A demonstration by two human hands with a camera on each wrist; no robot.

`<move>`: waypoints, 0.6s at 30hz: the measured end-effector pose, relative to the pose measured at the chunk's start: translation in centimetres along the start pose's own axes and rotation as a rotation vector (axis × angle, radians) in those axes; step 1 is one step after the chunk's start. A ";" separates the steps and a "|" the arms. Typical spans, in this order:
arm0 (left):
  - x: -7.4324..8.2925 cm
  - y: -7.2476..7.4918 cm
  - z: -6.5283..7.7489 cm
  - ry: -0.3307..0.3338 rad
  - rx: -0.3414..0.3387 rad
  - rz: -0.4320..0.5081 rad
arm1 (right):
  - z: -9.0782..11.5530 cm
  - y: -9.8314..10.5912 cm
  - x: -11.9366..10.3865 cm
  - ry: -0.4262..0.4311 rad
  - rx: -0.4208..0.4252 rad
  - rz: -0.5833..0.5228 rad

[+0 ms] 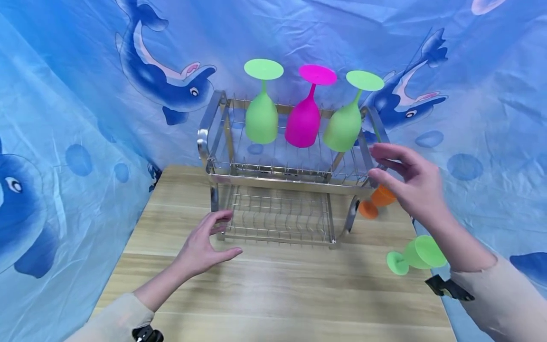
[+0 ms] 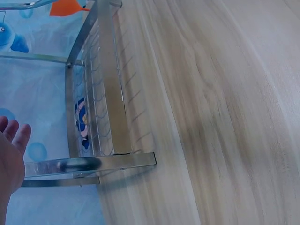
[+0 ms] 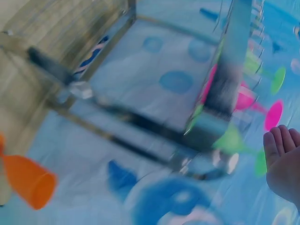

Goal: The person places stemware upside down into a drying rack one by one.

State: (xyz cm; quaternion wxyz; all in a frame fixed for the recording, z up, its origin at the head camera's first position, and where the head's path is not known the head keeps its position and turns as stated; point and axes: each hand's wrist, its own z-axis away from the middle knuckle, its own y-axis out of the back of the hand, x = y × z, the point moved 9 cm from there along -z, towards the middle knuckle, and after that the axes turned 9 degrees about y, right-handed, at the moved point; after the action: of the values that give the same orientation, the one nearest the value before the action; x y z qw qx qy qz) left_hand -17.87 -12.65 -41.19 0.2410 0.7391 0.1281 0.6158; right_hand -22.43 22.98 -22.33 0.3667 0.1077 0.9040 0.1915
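Note:
A two-tier metal dish rack [image 1: 273, 179] stands on the table. On its upper tier a green goblet [image 1: 261, 118], a pink goblet [image 1: 303, 122] and a second green goblet [image 1: 343, 127] sit upside down, bases up. My right hand [image 1: 412, 183] is beside the rack's upper right end, thumb and fingers apart and holding nothing; whether it touches the frame I cannot tell. Near the lower left side of the rack, my left hand [image 1: 204, 249] has its thumb spread from the fingers, with nothing between them. The left wrist view catches only part of that hand [image 2: 11, 157].
An orange goblet [image 1: 383, 195] lies on the table right of the rack, partly hidden by it. Closer to the front, another green goblet [image 1: 420, 252] lies on its side near the right table edge. Blue dolphin-print cloth [image 1: 77, 95] hangs behind and beside the wooden table [image 1: 265, 294].

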 end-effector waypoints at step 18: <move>-0.1 -0.5 -0.1 -0.006 -0.022 -0.021 | 12.7 10.4 14.1 -0.499 0.278 0.371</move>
State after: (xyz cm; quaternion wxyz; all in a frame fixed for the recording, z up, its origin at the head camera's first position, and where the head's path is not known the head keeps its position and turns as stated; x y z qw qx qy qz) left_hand -17.96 -12.22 -41.50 0.2558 0.7368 0.1283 0.6125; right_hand -22.89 40.53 -35.01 0.5175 0.3628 0.7688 0.0975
